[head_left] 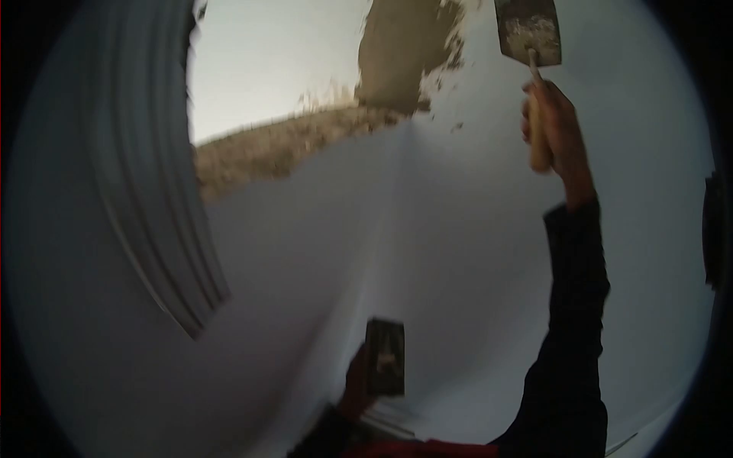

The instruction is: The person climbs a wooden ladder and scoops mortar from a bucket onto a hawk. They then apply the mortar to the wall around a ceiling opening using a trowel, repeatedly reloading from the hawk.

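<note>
High on the right, my right hand is closed around the wooden handle of a trowel. Its flat blade points upward and carries dull grey-brown smears. Lower down, near the middle, my left hand grips a dark rectangular tool with a light brown patch on its face; the fingers are partly hidden behind it. Left of the trowel blade, a rough patch of brown plaster covers part of the pale wall.
A ridged grey frame runs down the left side. Beside it lies a bright pale area, bordered below by a rough brown band. A dark object shows at the far right edge.
</note>
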A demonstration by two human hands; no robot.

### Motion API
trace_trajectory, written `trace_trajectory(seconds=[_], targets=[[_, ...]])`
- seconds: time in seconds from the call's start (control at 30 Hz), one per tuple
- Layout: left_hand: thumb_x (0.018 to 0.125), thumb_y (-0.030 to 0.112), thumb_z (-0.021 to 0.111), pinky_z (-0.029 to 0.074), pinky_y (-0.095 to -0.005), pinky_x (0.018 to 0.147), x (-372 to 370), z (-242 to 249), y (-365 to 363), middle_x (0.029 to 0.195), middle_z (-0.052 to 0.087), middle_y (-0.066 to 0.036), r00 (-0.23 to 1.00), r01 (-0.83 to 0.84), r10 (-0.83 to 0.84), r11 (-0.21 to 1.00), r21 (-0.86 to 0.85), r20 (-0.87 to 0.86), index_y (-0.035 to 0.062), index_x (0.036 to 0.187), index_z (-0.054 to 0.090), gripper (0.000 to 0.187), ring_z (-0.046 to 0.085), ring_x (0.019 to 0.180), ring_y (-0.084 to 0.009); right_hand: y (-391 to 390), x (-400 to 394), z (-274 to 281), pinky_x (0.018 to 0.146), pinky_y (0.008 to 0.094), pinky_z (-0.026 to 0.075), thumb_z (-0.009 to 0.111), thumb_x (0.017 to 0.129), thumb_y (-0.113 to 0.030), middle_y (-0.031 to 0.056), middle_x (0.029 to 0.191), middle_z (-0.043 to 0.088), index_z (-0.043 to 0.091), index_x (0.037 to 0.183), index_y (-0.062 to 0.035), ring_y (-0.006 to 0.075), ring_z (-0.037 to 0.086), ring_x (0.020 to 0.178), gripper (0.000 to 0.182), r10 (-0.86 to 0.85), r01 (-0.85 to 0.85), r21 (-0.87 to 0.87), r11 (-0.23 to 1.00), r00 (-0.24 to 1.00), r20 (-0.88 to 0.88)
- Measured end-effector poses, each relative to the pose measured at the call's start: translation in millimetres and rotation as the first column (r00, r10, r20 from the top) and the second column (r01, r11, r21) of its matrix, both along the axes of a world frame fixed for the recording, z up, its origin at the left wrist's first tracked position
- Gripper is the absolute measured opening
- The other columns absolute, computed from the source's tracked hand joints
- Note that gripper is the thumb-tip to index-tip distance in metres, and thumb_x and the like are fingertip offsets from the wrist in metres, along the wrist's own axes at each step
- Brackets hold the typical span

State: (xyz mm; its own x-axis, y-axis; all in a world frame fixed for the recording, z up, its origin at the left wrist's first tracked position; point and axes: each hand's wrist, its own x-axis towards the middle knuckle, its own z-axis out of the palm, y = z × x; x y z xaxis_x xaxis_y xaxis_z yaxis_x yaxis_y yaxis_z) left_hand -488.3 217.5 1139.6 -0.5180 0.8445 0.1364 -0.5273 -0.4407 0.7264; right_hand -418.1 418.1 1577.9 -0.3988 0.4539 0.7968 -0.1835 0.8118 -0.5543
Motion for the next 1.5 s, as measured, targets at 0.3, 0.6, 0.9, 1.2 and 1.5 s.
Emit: trace_trajectory(seconds=[0.3,0.6,0.9,1.2,1.5], targets=[[0.100,0.029,0.036,0.054,-0.0323,0.083,-32,81,6,0.119,0.055,-0.008,0.989,0.041,-0.094,0.913,0.406,0.111,0.0053,0.131,0.042,0.039,0.059,0.102,-0.0174,-28,164,-183,0.043,0.0240,0.039,0.051,0.092,-0.024,0.0024,0.060,0.052,0.058,0.093,0.0015,0.0078,0.047,0.045,0.027,0.194,-0.090,-0.182,0.979,0.686,0.702],[0.100,0.027,0.037,0.055,-0.0302,0.085,-23,137,-9,0.121,0.053,-0.008,0.989,0.003,-0.067,0.899,0.439,0.130,0.0047,0.135,0.035,0.042,0.059,0.104,-0.0166,-59,184,-160,0.045,0.0254,0.042,0.056,0.091,-0.025,0.0022,0.056,0.052,0.059,0.094,0.0029,0.0101,0.049,0.045,0.028,0.288,-0.150,-0.248,0.957,0.583,0.760],[0.098,0.027,0.046,0.056,-0.0274,0.082,-1,180,-1,0.116,0.056,-0.007,0.999,0.026,-0.005,0.895,0.446,-0.049,0.0045,0.131,0.040,0.041,0.061,0.098,-0.0114,-58,191,-153,0.046,0.0276,0.042,0.059,0.090,-0.028,0.0041,0.055,0.051,0.058,0.091,0.0014,0.0135,0.050,0.044,0.030,0.214,-0.176,-0.134,0.975,0.600,0.771],[0.100,0.030,0.042,0.050,-0.0209,0.073,0,191,-23,0.100,0.056,-0.001,0.976,-0.027,0.083,0.964,0.266,-0.200,0.0061,0.114,0.048,0.028,0.057,0.084,-0.0052,-91,186,-160,0.051,0.0314,0.043,0.063,0.085,-0.016,0.0109,0.062,0.054,0.058,0.095,0.0039,0.0200,0.053,0.052,0.023,-0.025,-0.080,0.117,0.990,0.712,0.701],[0.100,0.029,0.039,0.055,-0.0239,0.071,7,132,-44,0.096,0.060,-0.005,0.966,0.069,0.014,0.948,0.310,-0.258,0.0051,0.111,0.050,0.028,0.062,0.082,-0.0087,-111,140,-193,0.050,0.0266,0.043,0.053,0.093,-0.022,0.0055,0.066,0.053,0.051,0.090,-0.0008,0.0112,0.051,0.053,0.022,-0.017,0.047,-0.094,0.994,0.953,0.303]])
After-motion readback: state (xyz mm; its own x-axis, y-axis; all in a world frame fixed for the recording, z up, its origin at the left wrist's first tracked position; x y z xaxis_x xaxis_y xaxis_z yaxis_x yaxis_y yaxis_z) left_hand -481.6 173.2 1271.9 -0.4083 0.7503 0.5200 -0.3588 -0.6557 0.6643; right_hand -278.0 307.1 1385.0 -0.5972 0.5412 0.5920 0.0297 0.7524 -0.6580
